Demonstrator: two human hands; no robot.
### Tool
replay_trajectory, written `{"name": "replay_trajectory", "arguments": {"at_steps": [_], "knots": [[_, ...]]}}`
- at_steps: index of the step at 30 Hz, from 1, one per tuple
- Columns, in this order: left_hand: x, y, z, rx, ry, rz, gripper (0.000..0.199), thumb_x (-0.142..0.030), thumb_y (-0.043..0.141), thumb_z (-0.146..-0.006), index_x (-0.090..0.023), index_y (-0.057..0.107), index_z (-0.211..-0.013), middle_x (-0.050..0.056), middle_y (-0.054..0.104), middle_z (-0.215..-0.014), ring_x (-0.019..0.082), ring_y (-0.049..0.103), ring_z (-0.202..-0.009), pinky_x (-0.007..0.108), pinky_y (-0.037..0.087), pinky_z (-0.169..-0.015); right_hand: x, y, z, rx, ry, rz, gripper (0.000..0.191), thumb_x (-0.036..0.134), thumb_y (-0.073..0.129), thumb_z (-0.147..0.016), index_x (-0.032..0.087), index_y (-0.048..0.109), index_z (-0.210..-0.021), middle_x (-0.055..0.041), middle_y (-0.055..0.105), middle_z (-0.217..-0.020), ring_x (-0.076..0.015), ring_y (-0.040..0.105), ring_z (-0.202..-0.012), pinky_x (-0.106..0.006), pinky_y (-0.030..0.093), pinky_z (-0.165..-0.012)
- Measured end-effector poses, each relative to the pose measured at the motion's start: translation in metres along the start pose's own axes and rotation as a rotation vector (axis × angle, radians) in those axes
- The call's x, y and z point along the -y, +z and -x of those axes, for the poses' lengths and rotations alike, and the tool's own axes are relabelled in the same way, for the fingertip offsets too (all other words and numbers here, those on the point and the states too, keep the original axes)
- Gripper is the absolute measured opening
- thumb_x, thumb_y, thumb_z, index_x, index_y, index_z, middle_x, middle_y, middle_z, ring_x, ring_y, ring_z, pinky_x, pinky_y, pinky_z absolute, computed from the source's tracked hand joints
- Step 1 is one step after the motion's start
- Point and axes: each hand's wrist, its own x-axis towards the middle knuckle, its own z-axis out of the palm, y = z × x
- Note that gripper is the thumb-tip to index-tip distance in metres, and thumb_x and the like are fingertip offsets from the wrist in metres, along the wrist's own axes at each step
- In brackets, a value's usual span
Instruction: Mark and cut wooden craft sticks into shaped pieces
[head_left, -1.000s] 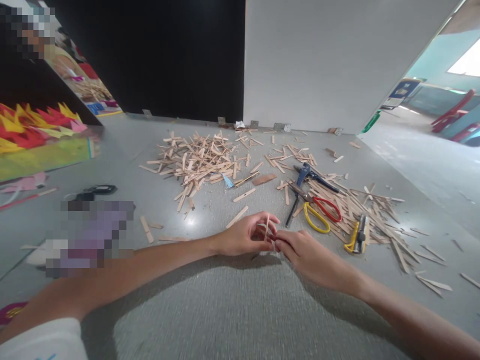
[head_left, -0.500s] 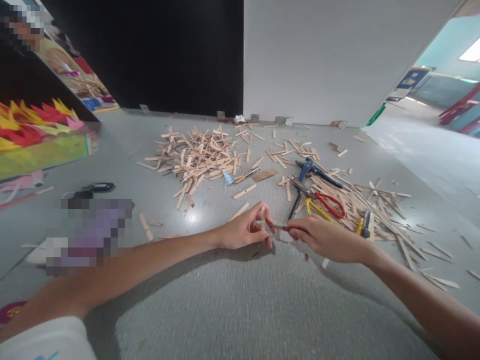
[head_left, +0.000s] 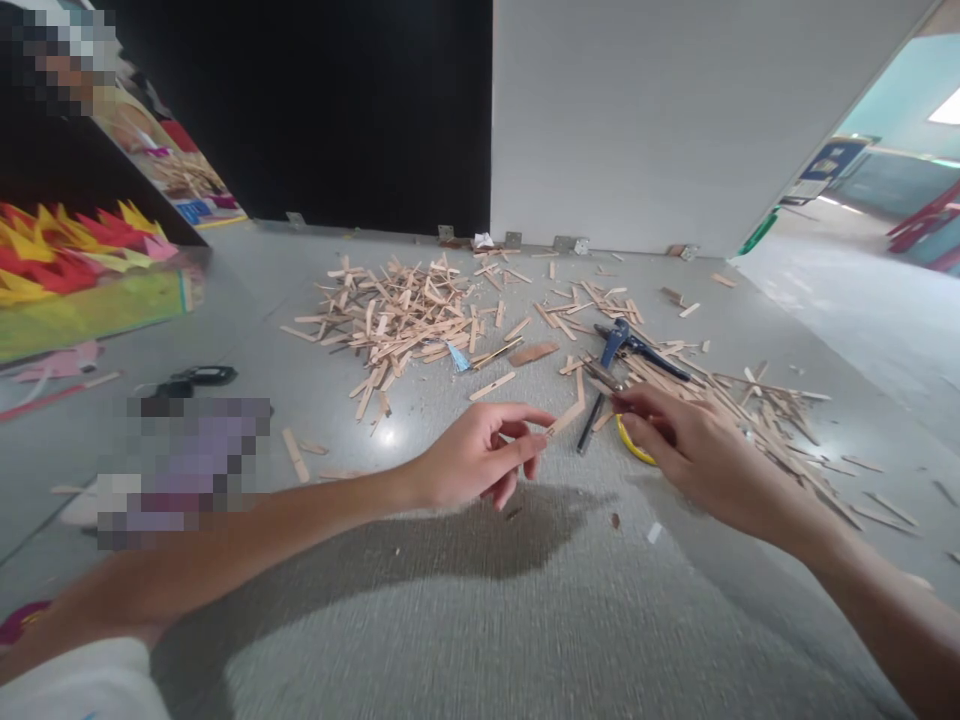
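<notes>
My left hand (head_left: 487, 450) hovers over the grey floor, its thumb and index finger pinching one end of a flat wooden craft stick (head_left: 568, 418). The other fingers are loosely curled. My right hand (head_left: 675, 450) is closed around the scissors (head_left: 602, 376) near the pivot. Their metal blades point up and left, and a yellow handle loop (head_left: 636, 445) shows below the hand. Behind the fingers, the rest of the scissors is hidden. A dark rod-like piece (head_left: 591, 425) lies between the hands. Beyond sits a blue-handled tool (head_left: 616, 342) among sticks.
A large stick pile (head_left: 405, 310) lies ahead, with more sticks (head_left: 772, 425) scattered right. A black panel (head_left: 315, 110) and white panel (head_left: 675, 120) stand behind. At left are a box of folded paper (head_left: 90, 310), keys (head_left: 202, 376) and a blurred purple item (head_left: 199, 450).
My right hand has moved right and up, from a small red-ended tool at the left fingertips to the scissors. The stick in my left hand now points up and right.
</notes>
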Motion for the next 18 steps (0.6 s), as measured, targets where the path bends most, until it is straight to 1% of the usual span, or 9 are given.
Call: {"name": "replay_trajectory", "arguments": {"at_steps": [2,3,5,7,11,14,18], "knots": [[-0.016,0.001,0.009,-0.074,0.033,-0.051,0.041,-0.038,0.063,-0.106,-0.017,0.065,-0.141,-0.004,0.062,-0.075,0.007,0.057,-0.046,0.016,0.041,-0.04,0.011,0.0,0.006,-0.059,-0.031,-0.04,0.018,0.033,0.05,-0.106,0.023,0.064,-0.1,0.0008,0.071,-0.068,-0.0162,0.062,-0.056,-0.028,0.049,-0.064],[-0.023,0.001,0.013,-0.101,0.049,-0.067,0.042,-0.037,0.063,-0.106,-0.018,0.064,-0.143,-0.003,0.062,-0.079,0.007,0.058,-0.049,0.016,0.044,-0.041,0.016,0.0,0.01,-0.079,-0.044,-0.06,0.015,0.031,0.052,-0.106,0.024,0.063,-0.099,0.0034,0.067,-0.063,-0.0144,0.059,-0.051,-0.027,0.047,-0.06],[-0.034,0.003,0.019,-0.131,0.09,-0.075,0.041,-0.034,0.063,-0.105,-0.019,0.064,-0.143,-0.002,0.064,-0.084,0.007,0.06,-0.051,0.016,0.047,-0.041,0.025,0.004,0.018,-0.125,-0.066,-0.082,0.012,0.03,0.054,-0.106,0.024,0.064,-0.1,0.0058,0.064,-0.059,-0.0118,0.055,-0.046,-0.024,0.044,-0.053],[-0.041,0.006,0.024,-0.152,0.097,-0.077,0.036,-0.032,0.061,-0.106,-0.017,0.066,-0.137,-0.001,0.065,-0.084,0.007,0.062,-0.05,0.015,0.047,-0.041,0.031,0.008,0.024,-0.174,-0.105,-0.079,0.015,0.029,0.055,-0.107,0.024,0.068,-0.102,0.0053,0.066,-0.059,-0.0104,0.054,-0.043,-0.023,0.042,-0.048],[-0.046,0.011,0.032,-0.175,0.11,-0.083,0.024,-0.032,0.063,-0.104,-0.015,0.072,-0.119,0.0,0.069,-0.079,0.008,0.065,-0.051,0.013,0.047,-0.041,0.035,0.018,0.032,-0.229,-0.213,-0.049,0.02,0.028,0.054,-0.109,0.022,0.072,-0.104,0.0038,0.069,-0.06,-0.0101,0.057,-0.041,-0.022,0.044,-0.047],[-0.048,0.014,0.036,-0.188,0.115,-0.086,0.023,-0.033,0.065,-0.103,-0.017,0.072,-0.117,0.0,0.071,-0.079,0.008,0.065,-0.05,0.013,0.046,-0.042,0.036,0.021,0.034,-0.238,-0.253,-0.042,0.019,0.027,0.054,-0.11,0.022,0.071,-0.104,0.004,0.07,-0.06,-0.0099,0.056,-0.041,-0.022,0.044,-0.045],[-0.049,0.016,0.039,-0.189,0.122,-0.09,0.023,-0.034,0.067,-0.102,-0.018,0.074,-0.117,0.001,0.073,-0.08,0.008,0.065,-0.051,0.014,0.047,-0.043,0.038,0.021,0.035,-0.259,-0.257,-0.025,0.019,0.026,0.054,-0.11,0.023,0.071,-0.103,0.0047,0.069,-0.059,-0.0095,0.055,-0.039,-0.022,0.044,-0.045]]}}
